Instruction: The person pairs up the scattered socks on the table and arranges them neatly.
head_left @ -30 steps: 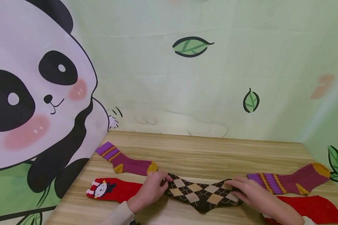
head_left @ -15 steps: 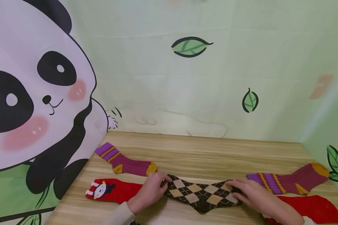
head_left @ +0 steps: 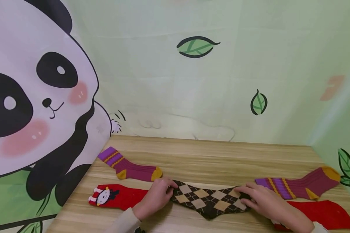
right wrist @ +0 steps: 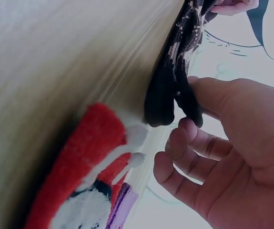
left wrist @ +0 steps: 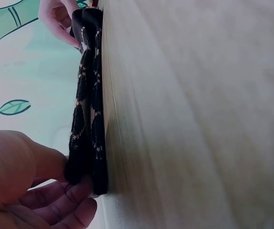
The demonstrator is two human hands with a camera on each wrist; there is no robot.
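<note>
A dark argyle sock (head_left: 210,199) with tan and cream diamonds lies sideways at the middle front of the table. Seen edge-on in the wrist views, it shows two dark layers (left wrist: 86,100), one over the other; whether these are two socks cannot be told. My left hand (head_left: 157,195) pinches its left end, thumb on top and a fingertip at the layers' edge. At the other end, my right hand (head_left: 262,199) pinches the upper layer (right wrist: 189,102) between thumb and index finger, and the lower layer hangs apart from it there.
Purple socks with mustard toes lie at the back left (head_left: 134,166) and right (head_left: 300,186). Red socks lie by the left wrist (head_left: 128,195) and, partly hidden, under the right forearm (head_left: 326,212). A panda-printed backdrop (head_left: 163,81) stands behind the wooden table (head_left: 207,155).
Both hands keep their hold on the argyle sock's ends. Only a slight shift of the head view shows.
</note>
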